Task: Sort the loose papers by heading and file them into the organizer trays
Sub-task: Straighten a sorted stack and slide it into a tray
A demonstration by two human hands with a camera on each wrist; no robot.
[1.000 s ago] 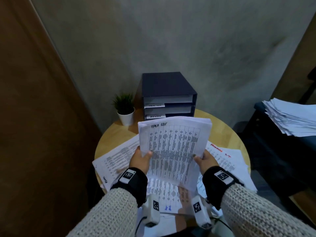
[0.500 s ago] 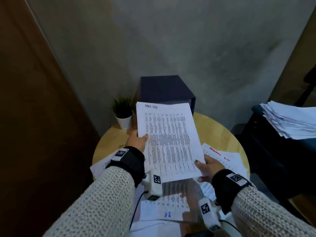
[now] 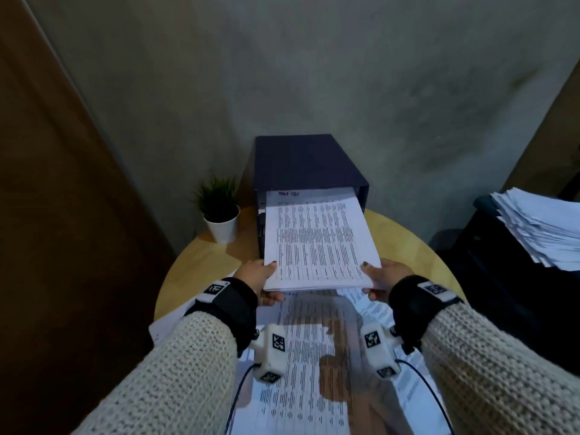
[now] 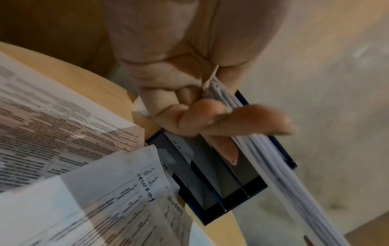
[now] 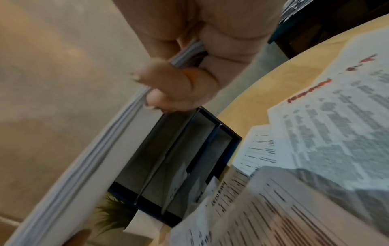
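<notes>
A stack of printed sheets (image 3: pixel 318 243) with a handwritten heading lies flat, its far end in the top slot of the dark blue organizer (image 3: pixel 309 164). My left hand (image 3: pixel 259 279) pinches the stack's near left corner and my right hand (image 3: pixel 381 277) pinches its near right corner. The left wrist view shows the left thumb and fingers (image 4: pixel 212 114) clamped on the stack's edge (image 4: pixel 273 166) with the organizer's lower trays (image 4: pixel 212 176) beyond. In the right wrist view the right fingers (image 5: pixel 174 86) clamp the stack (image 5: pixel 80 166) above the trays (image 5: pixel 174 159).
More loose printed papers (image 3: pixel 307 356) cover the near part of the round wooden table (image 3: pixel 405 246). A small potted plant (image 3: pixel 219 211) stands left of the organizer. A tall pile of paper (image 3: pixel 539 227) sits on dark furniture at the right. A grey wall is close behind.
Both hands lowered the stack from upright to flat and pushed it forward; its far end has gone into the organizer's top slot.
</notes>
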